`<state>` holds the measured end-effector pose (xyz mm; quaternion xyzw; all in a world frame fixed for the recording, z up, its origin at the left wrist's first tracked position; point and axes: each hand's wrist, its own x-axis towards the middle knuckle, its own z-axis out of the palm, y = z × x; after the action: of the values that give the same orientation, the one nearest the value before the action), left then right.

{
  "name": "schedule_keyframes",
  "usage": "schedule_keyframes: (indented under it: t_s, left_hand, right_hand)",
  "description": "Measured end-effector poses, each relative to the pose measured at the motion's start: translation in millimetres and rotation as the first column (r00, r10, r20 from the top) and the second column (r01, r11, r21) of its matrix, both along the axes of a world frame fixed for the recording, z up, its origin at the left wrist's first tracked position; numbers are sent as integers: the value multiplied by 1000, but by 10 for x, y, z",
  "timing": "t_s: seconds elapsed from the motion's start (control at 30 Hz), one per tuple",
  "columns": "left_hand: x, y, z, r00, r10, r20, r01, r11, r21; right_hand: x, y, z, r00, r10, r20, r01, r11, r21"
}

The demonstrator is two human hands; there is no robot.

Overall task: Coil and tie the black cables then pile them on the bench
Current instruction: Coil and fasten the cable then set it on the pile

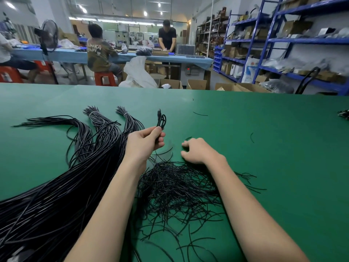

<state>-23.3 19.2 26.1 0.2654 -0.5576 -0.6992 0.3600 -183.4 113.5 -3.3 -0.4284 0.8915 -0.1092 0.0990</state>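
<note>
The left hand (144, 141) is raised a little above the green bench (264, 148) near the middle of the frame, its thumb and fingers curled round a small coiled cable (161, 120). The coil stands up out of the top of the fist, with a plug end poking upward just above the loops.

The right hand (196, 151) lies to the right of it, palm down on the bench, fingers loosely bent with the tips touching the green surface at the far edge of a pile of short ties (179, 188). Whether a tie is caught under those fingertips cannot be told. The thin black ties spread in a loose tangle across the lower middle of the frame, between and beneath both forearms.

A thick bundle of long black cables (62, 186) sweeps from the lower left corner up toward the centre left. It fans out there into several bunches, two of them bound near their ends with pale bands (93, 113). A few stray ties lie singly on the bench in the centre right, and another dark clump (344, 114) shows at the right edge.

Beyond the bench, in the upper part of the frame, people work at a blue table (66, 55). Red stools (104, 78) and open cardboard boxes (196, 84) stand on the floor, and blue shelves (283, 40) fill the upper right.
</note>
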Motion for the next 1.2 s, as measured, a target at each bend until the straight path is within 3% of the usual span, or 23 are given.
schedule_keyframes:
  t_s: [0.27,0.43,0.6,0.73,1.07,1.13,1.2]
  left_hand:
    - [7,49,-3,1000,-27,3,27,999,18]
    - [9,95,-20,999,-36,-15,37,998,50]
    - [7,100,-24,999,-50,-22,51,996,70]
    - [-5,115,-26,998,-59,-21,61,995,75]
    - [-35,141,-45,997,-79,5,79,995,66]
    - [-32,141,-45,997,-82,-2,82,994,73]
    - [-34,142,-43,995,-97,-12,97,991,92]
  right_hand:
    - [291,400,293,958,130,255,-106,989,-103]
    - [248,358,172,982,30,189,36,941,-337]
    - [276,312,77,976,-61,211,114,962,-249]
    - [304,301,129,977,-48,206,104,958,-267]
    - [395,297,162,984,-154,88,166,973,-160]
    - [359,324,219,981,-116,154,149,964,-222]
    - [311,376,288,938,-45,344,174,919,-355]
